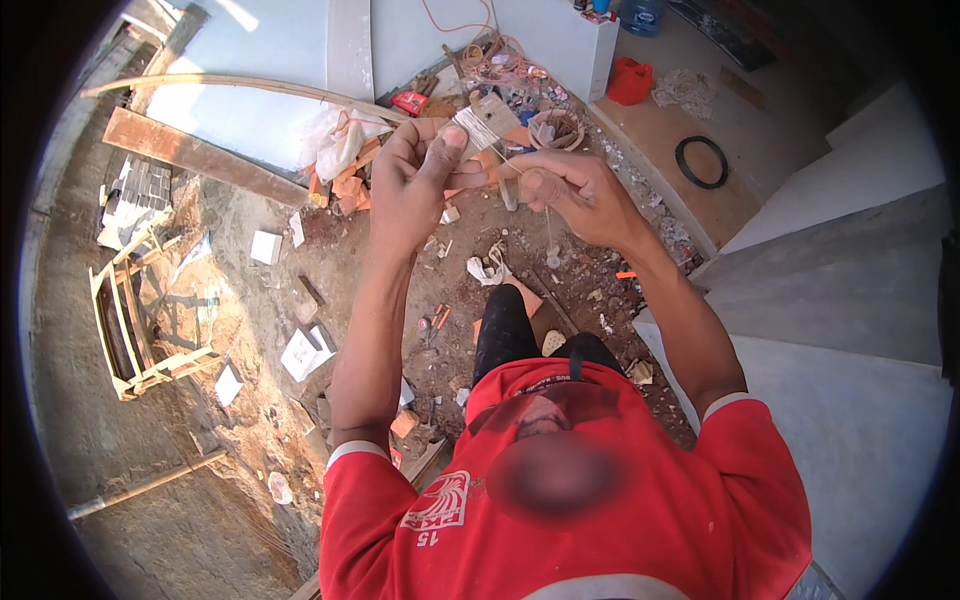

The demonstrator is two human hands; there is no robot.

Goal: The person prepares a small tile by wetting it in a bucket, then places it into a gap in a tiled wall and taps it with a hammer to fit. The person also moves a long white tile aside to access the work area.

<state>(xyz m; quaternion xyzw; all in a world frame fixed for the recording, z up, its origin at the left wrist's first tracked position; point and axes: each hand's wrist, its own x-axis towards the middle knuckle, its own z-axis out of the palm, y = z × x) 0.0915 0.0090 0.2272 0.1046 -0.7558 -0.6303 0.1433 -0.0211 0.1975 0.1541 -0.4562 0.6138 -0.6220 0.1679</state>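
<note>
My left hand (415,175) is closed on a flat, pale holder wound with white string (476,128), its thumb pressed over the windings. To its right, my right hand (585,195) is closed, pinching the string between thumb and fingers. A short length of string runs from the windings to those fingers. Below the right hand a thin strand hangs toward the ground, with a small pale thing (553,258) at its lower end; I cannot tell whether the two are joined. Both hands are held up before me, over the littered ground.
Broken orange bricks (350,188) and a white plastic bag (340,145) lie beyond my left hand. A wooden frame (150,310) stands at the left. A brown plank (205,158) leans near the pale blue wall. On the right are a grey ledge (830,285), a black ring (702,162) and a red bag (629,80).
</note>
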